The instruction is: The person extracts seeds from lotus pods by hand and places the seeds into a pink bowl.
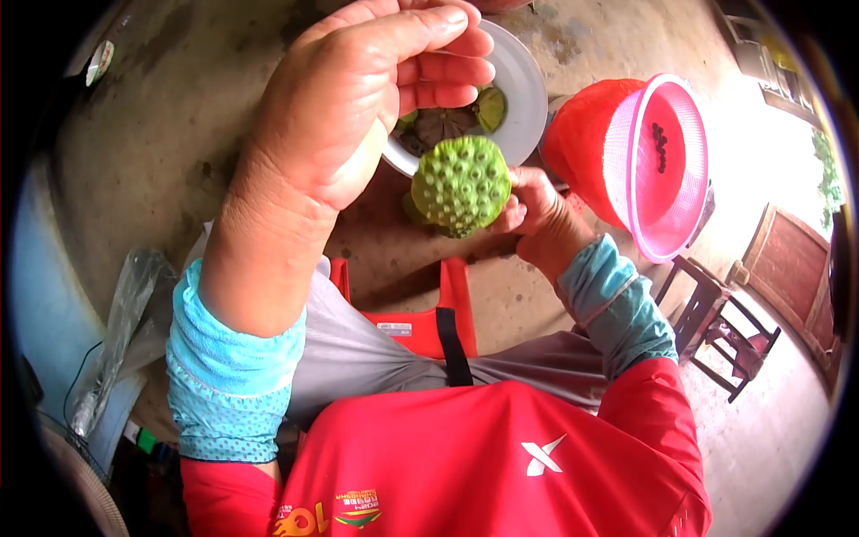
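1. I view a stained brown floor (170, 125).
2. A pink colander (687, 192) stands right of a white basin (528, 98).
3. My left hand (358, 98) hovers, fingers slack and slightly parted.
4. My right hand (541, 210) pinches the green seed pod (461, 185) near the basin.

The lotus pod (461, 185) looks rough and matt, the basket (677, 192) glossy plastic.

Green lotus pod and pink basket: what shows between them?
In the head view, the right hand, holding the lotus pod, then a red rounded surface beside the rim of the pink basket.
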A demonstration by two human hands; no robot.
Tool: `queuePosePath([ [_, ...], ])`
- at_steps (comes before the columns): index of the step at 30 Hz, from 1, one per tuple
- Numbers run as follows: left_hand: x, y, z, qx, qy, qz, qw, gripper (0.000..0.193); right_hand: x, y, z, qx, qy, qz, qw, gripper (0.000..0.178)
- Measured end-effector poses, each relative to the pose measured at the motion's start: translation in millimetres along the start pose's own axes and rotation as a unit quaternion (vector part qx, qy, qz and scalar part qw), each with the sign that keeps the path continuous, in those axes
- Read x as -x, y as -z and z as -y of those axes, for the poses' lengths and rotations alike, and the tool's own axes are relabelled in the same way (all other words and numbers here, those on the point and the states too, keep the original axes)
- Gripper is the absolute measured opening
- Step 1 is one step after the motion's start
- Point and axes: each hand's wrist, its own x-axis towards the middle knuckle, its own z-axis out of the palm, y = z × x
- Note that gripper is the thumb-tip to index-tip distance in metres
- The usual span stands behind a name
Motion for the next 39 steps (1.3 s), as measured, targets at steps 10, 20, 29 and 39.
queuePosePath([
  [10,-2,-7,7,-0.045,0.036,-0.014,0.998,0.014,-16,99,-95,0.149,-0.175,-0.251,0.940,0.032],
  [20,-8,9,16,-0.135,0.017,-0.006,0.991,0.026,-79,129,-140,0.474,-0.100,-0.492,0.724,0.040],
  [29,-10,7,13,-0.116,0.012,-0.014,0.993,0.026,-73,154,-128,0.763,-0.197,-0.218,0.576,0.028],
  [39,5,18,-10,-0.051,-0.018,-0.046,0.997,0.025,-82,-47,19,0.562,-0.020,-0.149,0.814,0.023],
])
